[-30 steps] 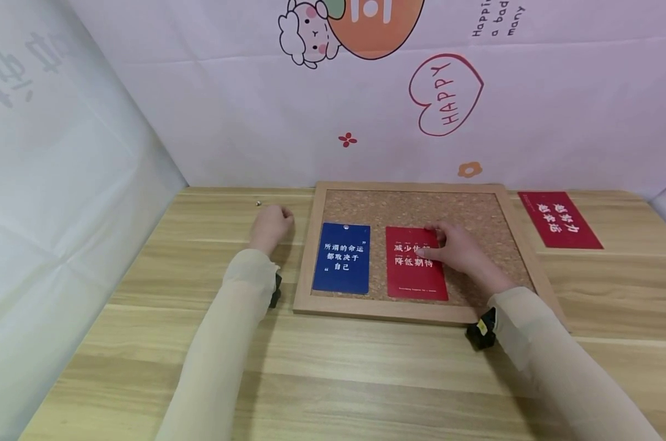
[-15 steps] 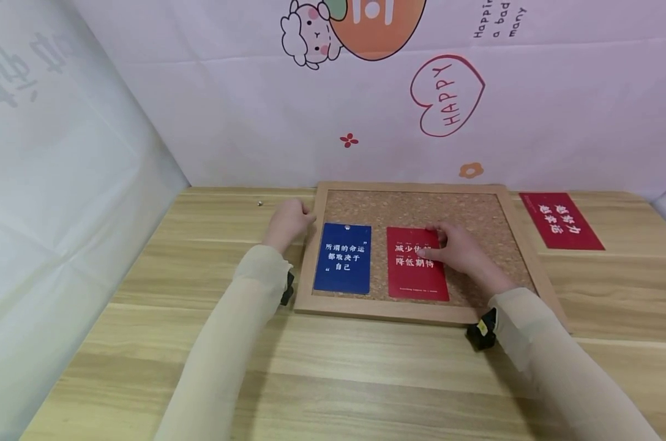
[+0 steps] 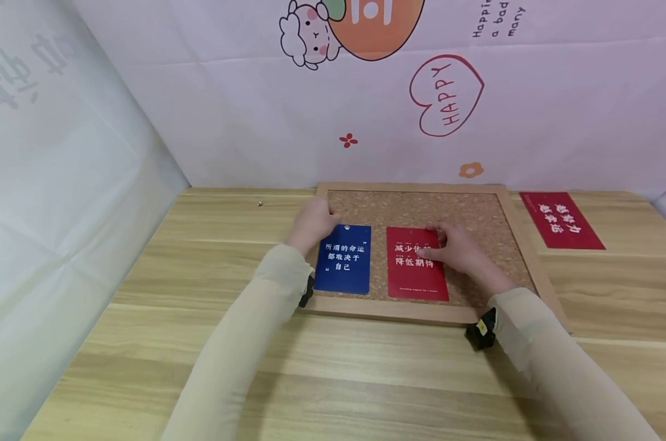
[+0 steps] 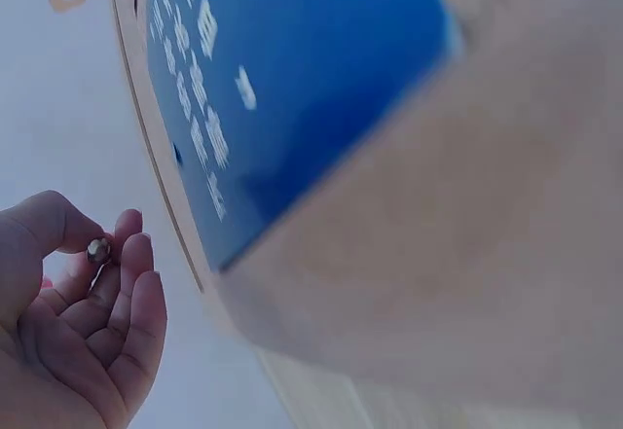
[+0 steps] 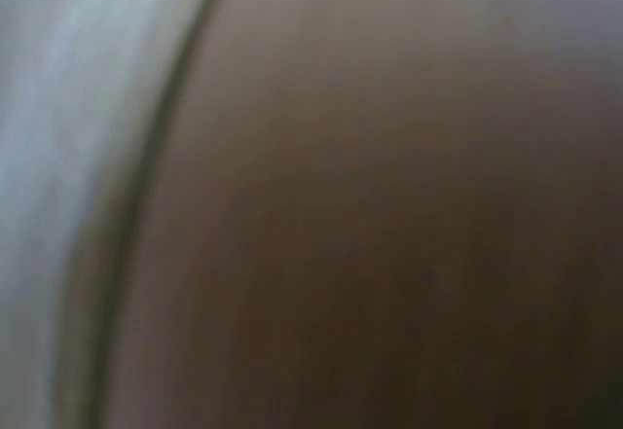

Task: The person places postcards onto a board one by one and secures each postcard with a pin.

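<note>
My left hand (image 3: pixel 313 223) is over the left part of the corkboard (image 3: pixel 410 205), beside the upper left corner of a blue card (image 3: pixel 342 278). In the left wrist view its thumb and fingers pinch a metallic push pin (image 4: pixel 98 251). A similar pin (image 3: pixel 347 227) sits at the top of the blue card. My right hand (image 3: pixel 462 248) rests on a red card (image 3: pixel 415 278) lying upright on the cork, its thumb on the card's face and another finger at the top edge. The right wrist view is too blurred to show the fingers.
A second red card (image 3: pixel 561 220) lies on the wooden table (image 3: pixel 366 373) to the right of the board. One loose pin (image 3: pixel 259 203) is on the table at the back left. A white printed sheet (image 3: pixel 245 116) stands behind the table.
My left hand has moved right, from the table beside the board to above the blue card's top left. The right hand and the red card have stayed in place.
</note>
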`<state>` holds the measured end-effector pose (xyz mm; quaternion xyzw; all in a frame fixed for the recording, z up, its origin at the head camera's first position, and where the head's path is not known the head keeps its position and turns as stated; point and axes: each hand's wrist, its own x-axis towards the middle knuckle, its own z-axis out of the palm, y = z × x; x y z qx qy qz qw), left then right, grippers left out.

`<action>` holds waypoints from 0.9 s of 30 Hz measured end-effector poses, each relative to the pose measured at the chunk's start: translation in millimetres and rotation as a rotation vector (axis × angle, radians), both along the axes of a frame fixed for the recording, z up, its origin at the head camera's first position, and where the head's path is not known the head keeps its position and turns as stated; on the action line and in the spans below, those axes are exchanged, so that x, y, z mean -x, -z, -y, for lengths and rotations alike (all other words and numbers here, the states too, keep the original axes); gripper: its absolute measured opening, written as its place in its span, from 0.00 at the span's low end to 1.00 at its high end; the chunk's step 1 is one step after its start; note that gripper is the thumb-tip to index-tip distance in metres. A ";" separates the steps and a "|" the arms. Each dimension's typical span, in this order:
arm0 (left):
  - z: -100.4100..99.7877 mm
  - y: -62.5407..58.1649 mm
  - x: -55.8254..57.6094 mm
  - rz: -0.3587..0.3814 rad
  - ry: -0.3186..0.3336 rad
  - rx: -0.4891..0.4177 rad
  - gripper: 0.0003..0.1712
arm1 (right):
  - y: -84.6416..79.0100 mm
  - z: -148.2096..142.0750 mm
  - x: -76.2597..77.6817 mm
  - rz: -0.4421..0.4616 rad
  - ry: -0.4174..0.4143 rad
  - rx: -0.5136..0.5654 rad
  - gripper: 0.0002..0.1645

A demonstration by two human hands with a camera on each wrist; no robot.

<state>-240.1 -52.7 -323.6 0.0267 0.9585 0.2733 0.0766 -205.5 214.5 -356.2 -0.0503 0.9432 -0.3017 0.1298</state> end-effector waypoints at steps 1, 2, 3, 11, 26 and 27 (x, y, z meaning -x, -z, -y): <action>-2.7 0.0 -0.3 -0.005 0.012 0.004 0.29 | 0.1 0.0 0.0 -0.003 0.000 0.000 0.41; -5.4 0.1 -0.8 -0.010 0.020 0.007 0.30 | 0.1 0.1 -0.1 -0.005 -0.001 0.000 0.41; -8.1 0.0 -1.7 -0.015 0.025 0.004 0.29 | 0.1 0.1 -0.3 -0.004 -0.001 -0.001 0.41; -29.8 -0.6 -7.5 -0.040 0.044 -0.018 0.12 | 1.8 -0.8 0.2 0.011 0.016 -0.002 0.41; -68.7 3.9 -12.5 -0.048 0.053 -0.071 0.12 | 1.6 -2.5 1.1 0.009 0.015 -0.006 0.42; -70.7 4.0 -13.2 -0.047 0.048 -0.085 0.12 | 1.4 -2.3 1.0 0.010 0.014 -0.005 0.42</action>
